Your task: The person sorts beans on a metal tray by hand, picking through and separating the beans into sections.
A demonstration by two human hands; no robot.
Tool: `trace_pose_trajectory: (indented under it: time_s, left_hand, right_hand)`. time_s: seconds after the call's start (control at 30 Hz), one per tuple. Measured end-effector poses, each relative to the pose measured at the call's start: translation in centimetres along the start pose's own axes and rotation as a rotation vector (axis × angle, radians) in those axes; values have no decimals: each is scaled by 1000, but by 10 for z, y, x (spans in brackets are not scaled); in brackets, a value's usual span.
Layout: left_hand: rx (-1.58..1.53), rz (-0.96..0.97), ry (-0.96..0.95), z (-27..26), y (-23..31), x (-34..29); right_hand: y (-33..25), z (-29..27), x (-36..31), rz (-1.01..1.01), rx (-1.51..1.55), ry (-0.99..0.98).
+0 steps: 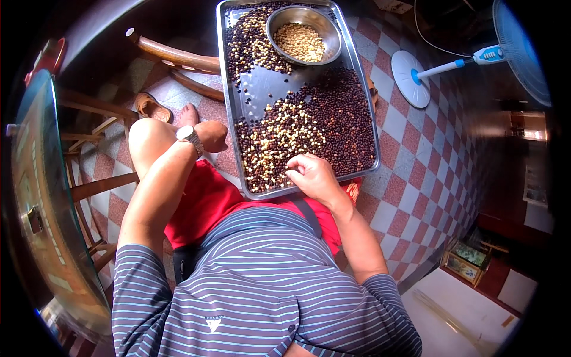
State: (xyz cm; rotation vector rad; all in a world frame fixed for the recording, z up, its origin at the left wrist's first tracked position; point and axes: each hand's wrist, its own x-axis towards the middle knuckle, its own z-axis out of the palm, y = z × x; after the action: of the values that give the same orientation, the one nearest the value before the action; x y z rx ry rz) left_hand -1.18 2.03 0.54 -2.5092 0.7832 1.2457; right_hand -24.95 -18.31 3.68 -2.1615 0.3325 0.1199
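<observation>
A long steel tray (pixel 256 95) rests on my lap and reaches away from me. It holds a mix of dark and pale beans (pixel 309 128). A round steel bowl (pixel 278 25) at its far end contains only pale beans (pixel 300 41). My right hand (pixel 312 175) lies on the near edge of the tray, fingers curled among the beans; what it pinches is hidden. My left hand (pixel 211 135), with a wristwatch (pixel 189 135), is closed into a loose fist just left of the tray, off its rim.
A wooden chair (pixel 178 59) stands ahead on the left, with a sandal (pixel 151 107) beside my foot. A glass-topped table (pixel 41 196) runs along my left. A standing fan (pixel 476 56) is at the right on the checkered tile floor.
</observation>
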Motion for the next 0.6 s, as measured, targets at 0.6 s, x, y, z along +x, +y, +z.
trace_pose_trajectory:
  time_s: [0.6]
  left_hand:
    - [12, 42, 4, 5, -1, 5]
  right_hand:
    - [1, 10, 4, -24, -191, -22]
